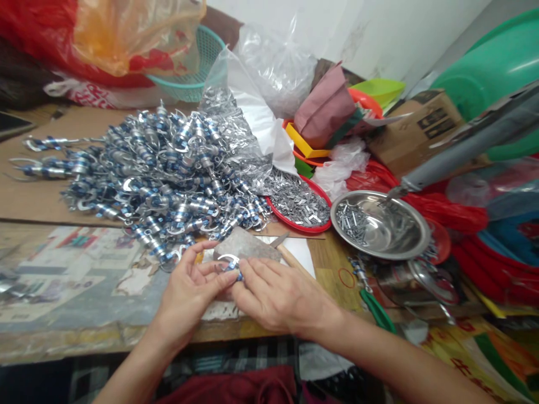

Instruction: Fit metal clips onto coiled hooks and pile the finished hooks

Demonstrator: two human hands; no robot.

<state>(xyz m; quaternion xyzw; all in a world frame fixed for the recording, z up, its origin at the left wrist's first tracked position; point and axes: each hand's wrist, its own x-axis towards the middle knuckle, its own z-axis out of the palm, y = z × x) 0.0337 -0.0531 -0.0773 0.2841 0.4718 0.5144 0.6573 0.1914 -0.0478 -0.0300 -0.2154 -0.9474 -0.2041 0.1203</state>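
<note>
Forearms (374,348) aslant, left hand (189,289) beside right hand (280,294), fingers (255,275) tight round blue-silver fitting (231,265).

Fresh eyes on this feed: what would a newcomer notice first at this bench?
Most likely the big heap of blue-and-silver metal parts, spread over the cardboard left of centre. Just in front of it, the left hand and right hand meet at a small blue-and-silver piece. Right of the heap, a red dish full of metal bits sits beside a shiny bowl.
</note>
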